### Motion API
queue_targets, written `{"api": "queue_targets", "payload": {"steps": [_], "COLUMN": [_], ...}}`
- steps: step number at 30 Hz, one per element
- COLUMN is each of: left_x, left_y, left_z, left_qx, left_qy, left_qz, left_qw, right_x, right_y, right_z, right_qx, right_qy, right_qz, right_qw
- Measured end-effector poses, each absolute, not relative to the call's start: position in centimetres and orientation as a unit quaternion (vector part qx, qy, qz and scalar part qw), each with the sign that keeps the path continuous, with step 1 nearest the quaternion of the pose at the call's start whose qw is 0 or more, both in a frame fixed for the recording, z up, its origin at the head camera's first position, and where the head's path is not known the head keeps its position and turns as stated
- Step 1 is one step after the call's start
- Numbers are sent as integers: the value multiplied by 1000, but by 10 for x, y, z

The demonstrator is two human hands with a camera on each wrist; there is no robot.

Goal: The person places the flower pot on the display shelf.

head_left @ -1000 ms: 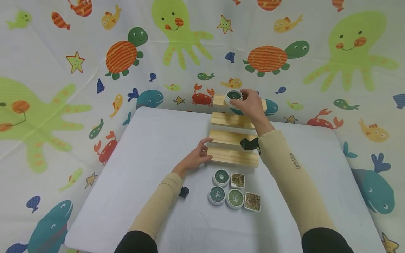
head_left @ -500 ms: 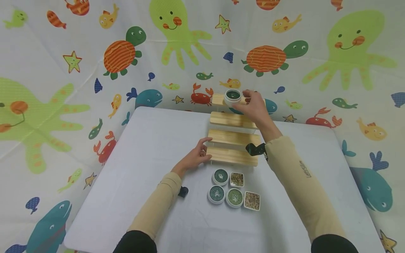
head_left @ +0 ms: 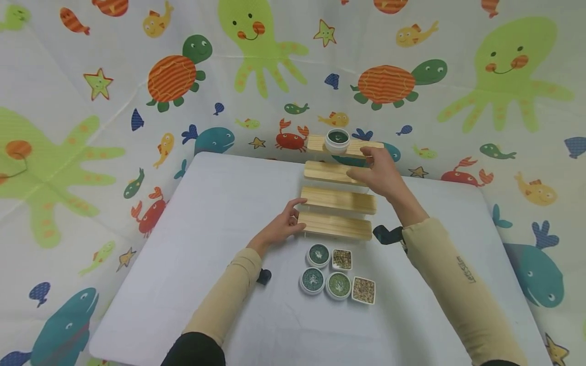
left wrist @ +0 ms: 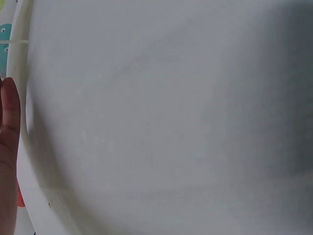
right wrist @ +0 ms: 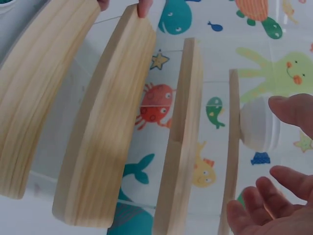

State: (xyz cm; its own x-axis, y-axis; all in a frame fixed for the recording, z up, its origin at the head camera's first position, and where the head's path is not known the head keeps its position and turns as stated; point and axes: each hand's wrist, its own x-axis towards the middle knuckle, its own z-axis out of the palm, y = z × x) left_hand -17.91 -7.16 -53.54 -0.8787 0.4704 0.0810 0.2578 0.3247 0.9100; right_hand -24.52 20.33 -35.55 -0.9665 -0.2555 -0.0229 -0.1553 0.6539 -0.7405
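White jar (head_left: 337, 144) may topple should the right hand (head_left: 383, 174), empty and spread, brush it; left hand (head_left: 279, 226) grips rack (head_left: 339, 200)

White table (head_left: 206, 213) against a sea-creature sheet (head_left: 389, 124).
Green octopuses (head_left: 515, 84), orange-shelled turtles (head_left: 171, 79), red crabs (head_left: 292, 143) and blue whales (head_left: 217, 140) cover the pale sheet behind and beside the round-cornered table, where soft grey shadow (head_left: 403, 310) falls.

white table (head_left: 220, 213) with four-tier wooden rack (head_left: 339, 200) and five small tubs (head_left: 339, 285)

Cartoon sea-animal cloth (head_left: 348, 56) behind a white table (head_left: 220, 203).
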Motion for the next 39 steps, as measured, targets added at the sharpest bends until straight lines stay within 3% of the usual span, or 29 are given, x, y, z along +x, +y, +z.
{"api": "queue_targets", "payload": {"steps": [11,19,28,39], "left_x": [-179,-166,-179,-181], "left_y": [-72,-70,-70,-72], "left_z": [-540,-503,-537,-539], "left_qx": [217,234,219,222], "left_qy": [814,810,809,811], "left_qz": [531,527,537,533], "left_qw": [95,107,99,98], "right_x": [-234,-224,-211,-192], "right_y": [210,219,229,235], "right_z": [-360,-361,-367,-383], "right_qx": [-126,-137,-166,-158], "right_qy": [916,915,915,916], "right_qz": [-375,-374,-364,-363], "right_qw": [60,64,47,67]}}
